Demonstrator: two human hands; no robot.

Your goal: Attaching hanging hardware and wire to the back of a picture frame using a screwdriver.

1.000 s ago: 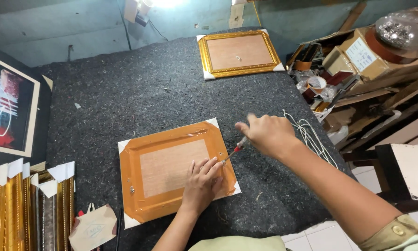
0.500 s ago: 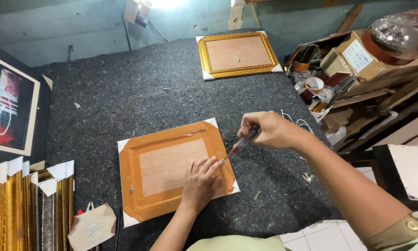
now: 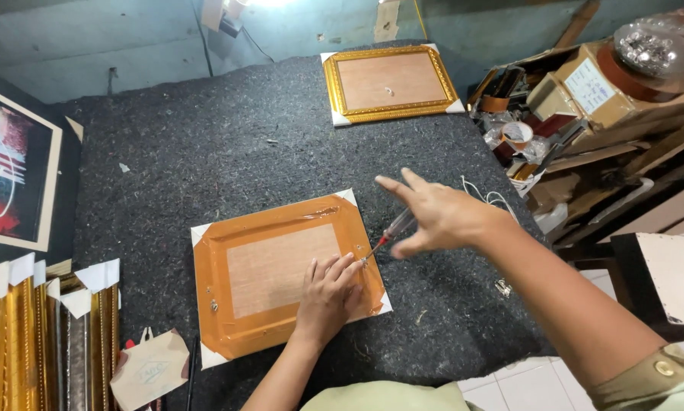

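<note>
- Lying flat near the front edge of the dark grey felt-covered worktop point(image 3: 205, 160): an orange-brown rectangular picture frame point(image 3: 281, 274), face down, wrapped in clear film, white card protectors on its corners.
- Left hand point(image 3: 328, 298) pressed palm-down on the frame's right part, near its front right corner, fingers point(image 3: 334, 270) spread flat and gripping nothing.
- Right hand point(image 3: 437, 217) hovering just above the frame's right edge, index and middle fingers point(image 3: 395, 186) stretched out loosely, thumb and remaining fingers pinched around a slim screwdriver with a clear and red handle point(image 3: 391, 230).
- Screwdriver slanting down and to the left, tip meeting the frame's right border just beside the left fingertips.
- At the far edge of the worktop, well apart from both hands: a gold-rimmed rectangular frame point(image 3: 391, 82), back panel upward, white protectors on its corners.
- Beside the worktop's right edge: a coil of white cord point(image 3: 494, 199), just behind the right wrist.
- Beyond the right edge: cluttered cardboard boxes point(image 3: 585, 84).
- At the front left corner: upright gold frame mouldings with white card corners point(image 3: 22, 327).
- Leaning along the left edge: a colourful framed painting point(image 3: 11, 167).
</note>
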